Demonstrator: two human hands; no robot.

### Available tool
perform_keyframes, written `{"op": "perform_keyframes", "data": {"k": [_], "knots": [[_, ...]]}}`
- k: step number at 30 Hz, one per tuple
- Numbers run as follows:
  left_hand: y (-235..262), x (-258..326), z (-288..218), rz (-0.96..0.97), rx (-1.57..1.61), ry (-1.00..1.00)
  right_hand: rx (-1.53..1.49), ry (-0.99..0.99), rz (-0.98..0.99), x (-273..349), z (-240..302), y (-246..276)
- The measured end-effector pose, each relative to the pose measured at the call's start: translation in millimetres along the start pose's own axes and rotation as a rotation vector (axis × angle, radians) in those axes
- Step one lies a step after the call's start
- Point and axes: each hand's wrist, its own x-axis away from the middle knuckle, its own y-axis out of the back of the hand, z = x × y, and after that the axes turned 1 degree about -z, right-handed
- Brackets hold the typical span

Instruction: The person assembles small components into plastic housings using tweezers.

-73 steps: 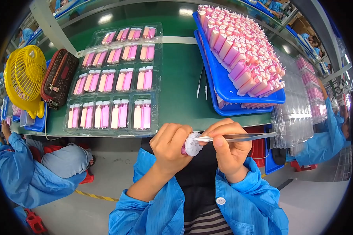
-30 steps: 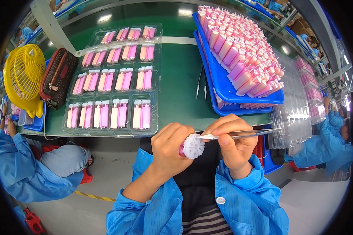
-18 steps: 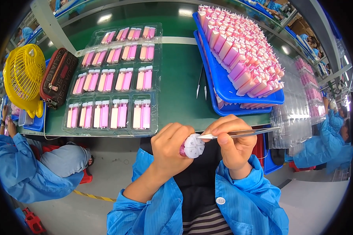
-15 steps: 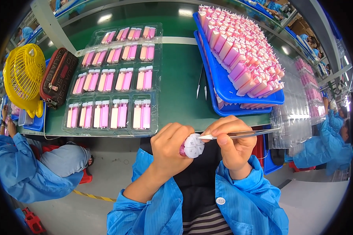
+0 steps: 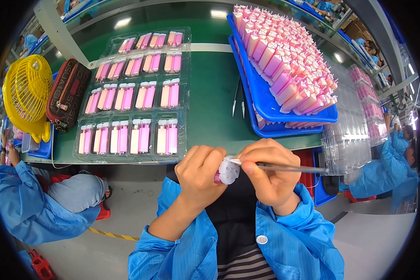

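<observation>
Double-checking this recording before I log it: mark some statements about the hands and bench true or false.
1. The left hand grips a pink-and-white bundle. True.
2. The right hand holds a screwdriver. False: it holds tweezers.
3. The yellow fan stands left of the dark pouch. True.
4. The heaped pink pieces sit in a red tray. False: they sit in a blue tray.
5. The clear blister tray holds no pieces. False: its compartments hold pink-and-cream pieces.
</observation>
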Motion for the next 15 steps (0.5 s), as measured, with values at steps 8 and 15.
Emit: {"op": "perform_keyframes", "data": {"k": [8, 15], "knots": [[-3, -3, 0, -0.124, -0.001, -0.007, -0.207, -0.027, -0.15, 19, -10, -12], [-4, 0, 5, -0.187, -0.061, -0.041, -0.233, -0.133, -0.216, 23, -7, -19]]}}
